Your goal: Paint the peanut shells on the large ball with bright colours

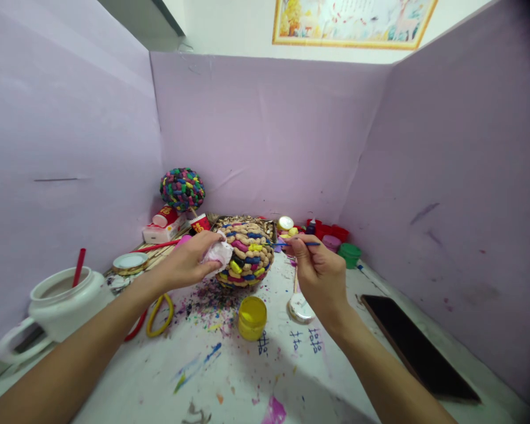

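A dome built of peanut shells (246, 254), partly painted in yellow, blue, pink and black, sits mid-table. My left hand (189, 262) is closed on a crumpled white tissue (219, 253) pressed against the dome's left side. My right hand (318, 272) pinches a thin blue paintbrush (301, 242) whose tip points left at the dome's upper right. An open pot of yellow paint (252, 317) stands just in front of the dome, with a white lid (301, 307) beside it.
A fully painted shell ball (182, 188) stands at the back left. A white jug (55, 303) with a red stick is at the left. Several paint pots (331, 235) cluster at the back right. A dark phone (417, 348) lies at the right. Purple partition walls enclose the table.
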The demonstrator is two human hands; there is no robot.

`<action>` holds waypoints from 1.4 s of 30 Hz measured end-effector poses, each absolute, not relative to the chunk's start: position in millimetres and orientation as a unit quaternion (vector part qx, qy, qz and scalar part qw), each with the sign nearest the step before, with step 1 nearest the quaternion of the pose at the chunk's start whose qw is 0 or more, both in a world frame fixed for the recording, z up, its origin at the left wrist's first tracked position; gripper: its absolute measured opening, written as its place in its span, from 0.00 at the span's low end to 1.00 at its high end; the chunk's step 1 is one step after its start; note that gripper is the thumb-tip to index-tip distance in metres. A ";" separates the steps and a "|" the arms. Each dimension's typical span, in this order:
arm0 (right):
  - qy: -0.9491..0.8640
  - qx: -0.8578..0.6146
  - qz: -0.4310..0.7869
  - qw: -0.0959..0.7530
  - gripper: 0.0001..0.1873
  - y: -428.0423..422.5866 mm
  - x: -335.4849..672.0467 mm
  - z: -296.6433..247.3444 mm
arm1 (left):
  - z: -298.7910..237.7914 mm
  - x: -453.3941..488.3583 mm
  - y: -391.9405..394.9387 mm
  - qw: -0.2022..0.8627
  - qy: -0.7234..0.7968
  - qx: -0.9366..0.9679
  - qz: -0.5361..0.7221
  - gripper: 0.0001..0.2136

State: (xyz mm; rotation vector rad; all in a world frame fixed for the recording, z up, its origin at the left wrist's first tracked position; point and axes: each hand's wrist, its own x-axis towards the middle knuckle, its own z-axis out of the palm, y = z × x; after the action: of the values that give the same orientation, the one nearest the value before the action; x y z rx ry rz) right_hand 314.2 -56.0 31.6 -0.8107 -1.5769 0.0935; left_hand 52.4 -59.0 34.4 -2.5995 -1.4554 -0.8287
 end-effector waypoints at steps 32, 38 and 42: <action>-0.704 -0.340 -0.010 0.623 0.11 -62.4 314.2 34.7 | 31.2 51.3 -55.5 0.030 -0.470 -0.840 -0.270 0.20; -0.693 -0.358 -0.004 0.626 0.11 -59.0 315.2 32.9 | 32.3 51.6 -56.7 0.030 -0.472 -0.839 -0.269 0.21; -0.688 -0.361 -0.001 0.629 0.10 -57.6 315.7 34.0 | 32.5 51.2 -57.4 0.029 -0.472 -0.838 -0.272 0.21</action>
State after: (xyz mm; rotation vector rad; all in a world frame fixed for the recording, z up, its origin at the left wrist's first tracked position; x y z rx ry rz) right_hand 315.7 -57.6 34.0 -0.8266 -1.5768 -0.0013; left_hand 51.2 -57.4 32.5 -2.5849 -1.4558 -0.8390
